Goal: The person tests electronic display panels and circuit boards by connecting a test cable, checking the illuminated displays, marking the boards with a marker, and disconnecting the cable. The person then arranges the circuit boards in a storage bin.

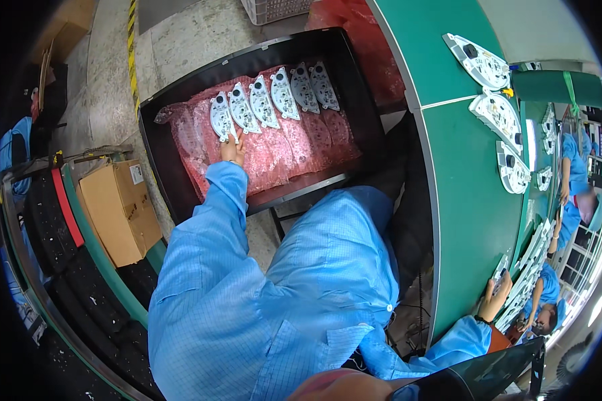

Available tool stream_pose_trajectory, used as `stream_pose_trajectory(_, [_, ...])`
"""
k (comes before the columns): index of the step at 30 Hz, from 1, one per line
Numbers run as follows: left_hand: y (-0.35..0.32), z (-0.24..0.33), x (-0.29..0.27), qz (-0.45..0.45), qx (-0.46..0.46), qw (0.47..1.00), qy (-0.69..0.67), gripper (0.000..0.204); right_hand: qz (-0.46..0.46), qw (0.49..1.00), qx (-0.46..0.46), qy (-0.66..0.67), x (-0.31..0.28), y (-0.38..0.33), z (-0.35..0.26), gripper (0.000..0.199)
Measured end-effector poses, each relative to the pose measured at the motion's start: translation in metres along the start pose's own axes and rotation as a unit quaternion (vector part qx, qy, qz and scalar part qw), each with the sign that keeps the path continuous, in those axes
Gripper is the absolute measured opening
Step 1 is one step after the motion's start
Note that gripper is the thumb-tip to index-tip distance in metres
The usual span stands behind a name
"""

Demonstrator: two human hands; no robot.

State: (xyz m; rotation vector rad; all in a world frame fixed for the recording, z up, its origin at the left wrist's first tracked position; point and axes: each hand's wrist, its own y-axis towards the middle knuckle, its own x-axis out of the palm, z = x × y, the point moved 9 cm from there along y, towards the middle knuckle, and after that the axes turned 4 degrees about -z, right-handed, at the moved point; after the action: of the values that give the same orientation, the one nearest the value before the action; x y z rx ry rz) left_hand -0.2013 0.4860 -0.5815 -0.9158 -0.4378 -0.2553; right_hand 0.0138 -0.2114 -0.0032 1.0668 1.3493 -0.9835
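My left hand (234, 150) reaches into a black bin (247, 61) and pinches the lower end of the leftmost white, crescent-shaped panel (221, 117). That panel has a round black part near its top. Several like it stand in a slanted row to its right, on pink bubble wrap (274, 155). Far to the right, over the edge of a green worktable (471, 240), my right hand (495, 299) is closed around a similar white panel (500, 269). My palm and fingers partly cover that piece.
More white panels (498, 120) lie along the worktable's far side, with a stack (532, 267) beside my right hand. Co-workers in blue (568, 167) sit beyond. A cardboard box (120, 212) stands at left, and red bubble wrap (354, 47) is behind the bin.
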Motion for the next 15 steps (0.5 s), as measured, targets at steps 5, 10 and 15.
stream_pose_trajectory(5, [0.010, -0.002, 0.001, 0.018, 0.019, 0.999, -0.019, 0.034, 0.003, 1.000, 0.000, -0.017, -0.001, 0.000, 0.000, 0.047])
stream_pose_trajectory(10, [0.012, -0.019, -0.007, 0.053, -0.007, 0.999, 0.010, 0.037, 0.003, 1.000, -0.001, -0.022, -0.002, 0.000, -0.001, 0.047])
stream_pose_trajectory(15, [0.006, -0.019, -0.011, 0.057, 0.052, 0.995, -0.058, 0.035, 0.014, 1.000, -0.007, -0.024, -0.003, -0.001, -0.002, 0.046])
